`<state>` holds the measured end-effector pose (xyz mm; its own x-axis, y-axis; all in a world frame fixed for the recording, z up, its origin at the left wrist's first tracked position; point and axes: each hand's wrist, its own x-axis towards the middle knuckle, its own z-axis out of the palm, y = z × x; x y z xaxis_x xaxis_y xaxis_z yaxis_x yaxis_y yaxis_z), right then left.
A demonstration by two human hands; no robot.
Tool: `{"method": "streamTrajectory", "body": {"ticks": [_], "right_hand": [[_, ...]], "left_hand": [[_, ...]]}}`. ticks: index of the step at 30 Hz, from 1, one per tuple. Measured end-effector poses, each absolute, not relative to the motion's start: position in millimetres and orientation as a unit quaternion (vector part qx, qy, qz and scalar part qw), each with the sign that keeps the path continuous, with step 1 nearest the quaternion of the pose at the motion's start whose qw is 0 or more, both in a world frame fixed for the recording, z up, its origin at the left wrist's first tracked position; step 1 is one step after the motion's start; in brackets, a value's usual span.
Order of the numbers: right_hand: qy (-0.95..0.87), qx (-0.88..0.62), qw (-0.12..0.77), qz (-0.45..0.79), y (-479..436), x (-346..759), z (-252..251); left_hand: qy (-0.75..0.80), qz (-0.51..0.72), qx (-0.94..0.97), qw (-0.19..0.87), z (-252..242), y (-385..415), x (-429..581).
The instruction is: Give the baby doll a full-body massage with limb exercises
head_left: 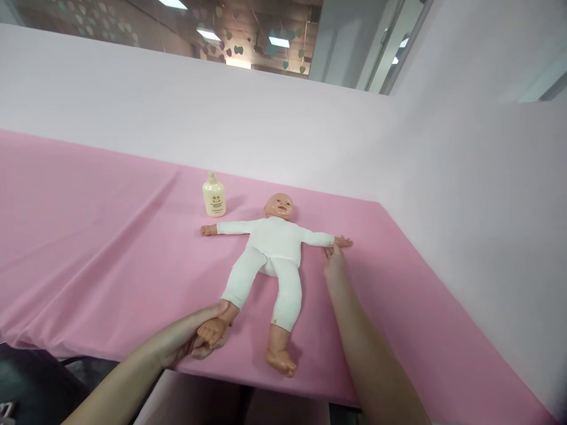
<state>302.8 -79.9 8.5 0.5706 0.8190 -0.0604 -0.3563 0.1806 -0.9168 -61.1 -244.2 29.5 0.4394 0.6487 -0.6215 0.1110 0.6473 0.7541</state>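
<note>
A baby doll (275, 241) with a white cloth body and bare plastic head, hands and feet lies face up, its arms stretched out to the sides. My left hand (190, 335) is closed round the doll's ankle at the lower left, thumb on top and fingers beneath the foot. At the doll's wrist on the right side, the fingertips of my right hand (335, 262) grip the arm from below; part of that grip is hidden. The doll's other leg rests on the pink cover, its foot near the front edge.
A cream-coloured bottle (215, 198) stands upright beyond the doll's arm on the left. The pink cover (110, 236) has creases at the left. White walls (478, 195) border the table at the back and right, with a window (248, 35) above the back one.
</note>
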Motion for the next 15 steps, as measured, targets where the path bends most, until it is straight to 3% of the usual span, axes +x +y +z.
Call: {"method": "streamTrajectory", "body": {"ticks": [9, 15], "right_hand": [[-0.495, -0.44, 0.71, 0.238, -97.4, 275.2, 29.4], [-0.683, -0.472, 0.544, 0.125, -109.2, 261.2, 26.1]], "left_hand": [[0.391, 0.178, 0.439, 0.789, 78.8, -180.8, -16.6], [0.36, 0.188, 0.426, 0.808, 74.6, -160.1, 16.2]]}}
